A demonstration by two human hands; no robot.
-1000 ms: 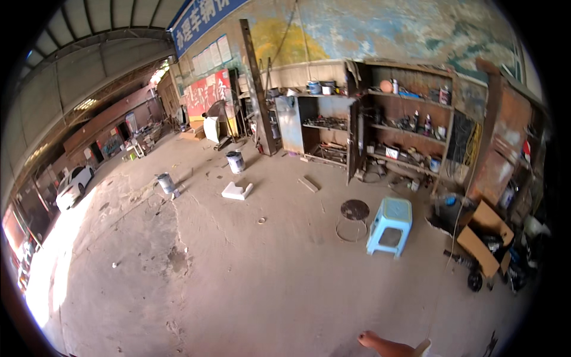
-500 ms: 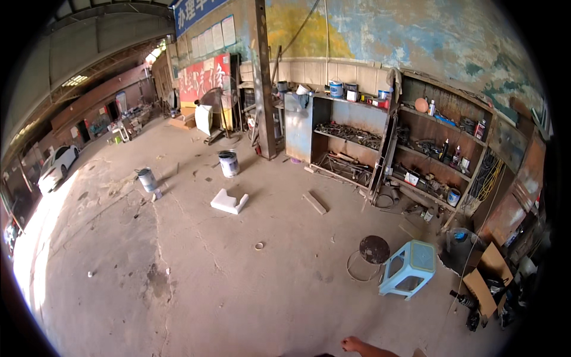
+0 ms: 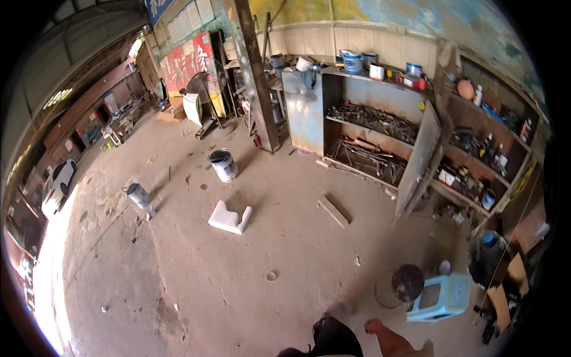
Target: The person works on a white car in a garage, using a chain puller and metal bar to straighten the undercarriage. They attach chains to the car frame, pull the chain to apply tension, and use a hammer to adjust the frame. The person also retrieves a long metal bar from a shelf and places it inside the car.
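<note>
My right hand (image 3: 373, 326) hangs low in the picture, its forearm coming up from the lower edge. The fingers look curled in, and I see nothing held in them. It touches no object; the closest thing is a light blue plastic stool (image 3: 457, 294) to its right. Beside that stool stands a dark round seat or disc (image 3: 408, 282) on a thin ring base. My left hand is out of sight. Dark trousers and a shoe (image 3: 333, 333) show at the bottom middle, left of my right hand.
A metal cabinet (image 3: 306, 113) full of tools stands ahead, with open shelves (image 3: 476, 152) of bottles and parts to its right. On the concrete floor lie a white foam piece (image 3: 231, 220), a wooden block (image 3: 333, 211), a ring (image 3: 272, 276) and two buckets (image 3: 223, 166) (image 3: 138, 195).
The cabinet and shelves appear larger and nearer, and the view has tilted. My right hand sits higher in the picture and further right. My trousers and shoe have come into sight.
</note>
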